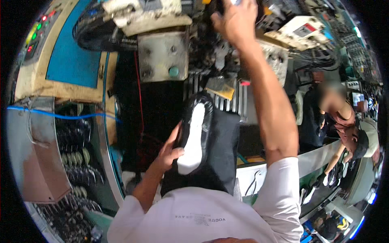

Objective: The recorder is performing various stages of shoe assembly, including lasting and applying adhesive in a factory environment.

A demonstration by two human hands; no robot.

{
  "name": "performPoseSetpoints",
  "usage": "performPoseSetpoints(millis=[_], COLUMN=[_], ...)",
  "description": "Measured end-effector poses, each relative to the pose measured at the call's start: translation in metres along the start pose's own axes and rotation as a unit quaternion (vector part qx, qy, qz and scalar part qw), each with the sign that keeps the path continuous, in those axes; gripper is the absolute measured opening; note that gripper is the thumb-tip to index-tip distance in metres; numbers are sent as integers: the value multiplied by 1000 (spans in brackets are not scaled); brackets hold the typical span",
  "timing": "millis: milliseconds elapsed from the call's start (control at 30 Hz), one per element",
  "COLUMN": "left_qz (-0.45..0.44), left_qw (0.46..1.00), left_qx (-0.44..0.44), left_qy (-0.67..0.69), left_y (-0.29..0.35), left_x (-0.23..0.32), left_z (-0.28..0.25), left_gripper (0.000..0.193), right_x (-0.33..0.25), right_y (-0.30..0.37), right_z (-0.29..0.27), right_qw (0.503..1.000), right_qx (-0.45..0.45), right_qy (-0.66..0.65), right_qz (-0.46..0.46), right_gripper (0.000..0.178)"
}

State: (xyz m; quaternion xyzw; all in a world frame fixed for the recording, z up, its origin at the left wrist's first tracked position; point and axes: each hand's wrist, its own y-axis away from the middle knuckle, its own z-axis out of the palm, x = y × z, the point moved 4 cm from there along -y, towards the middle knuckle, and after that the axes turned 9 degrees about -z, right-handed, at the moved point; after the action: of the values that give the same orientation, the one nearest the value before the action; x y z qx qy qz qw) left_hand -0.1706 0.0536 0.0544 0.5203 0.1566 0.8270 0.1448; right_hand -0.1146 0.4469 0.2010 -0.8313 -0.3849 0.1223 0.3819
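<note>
Shoe piece (197, 128), black, faces up toward me just below the middle of the view, its sole side carrying a white panel (193, 148); black material borders the panel along its upper part. I judge the work to be partway: panel and black covering are together, while no outer sole shows over the white. The piece lies outside the machine (219, 54), so whatever the machine does remains, by my reading, undone or already past; I cannot tell which.

The left hand (166, 156) has its grip closed about the near left edge, thumb against the white panel's side, remaining fingers partly hidden. The right hand (239, 20) reaches to the machine's top, fingers spread; blur and the frame's edge keep me from telling whether that grip holds the pale item there.

Farther out I see a black apron (223, 141), a rack of dark pieces (85, 175) at left, and a co-worker (344, 121) at right.
</note>
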Motion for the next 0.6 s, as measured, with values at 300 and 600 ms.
performPoseSetpoints(millis=[300,600], left_qz=[71,37], left_qw=[997,977], left_qx=[-16,208], left_qy=[-1,43], left_y=[28,142], left_x=[-4,-78], left_z=[-14,-62], left_gripper=[111,103], right_x=[39,23], right_y=[-17,369], right_z=[22,38], right_qw=[988,936], right_qx=[-89,-252], right_qy=[39,-236], right_qz=[-117,-74], right_gripper=[75,63])
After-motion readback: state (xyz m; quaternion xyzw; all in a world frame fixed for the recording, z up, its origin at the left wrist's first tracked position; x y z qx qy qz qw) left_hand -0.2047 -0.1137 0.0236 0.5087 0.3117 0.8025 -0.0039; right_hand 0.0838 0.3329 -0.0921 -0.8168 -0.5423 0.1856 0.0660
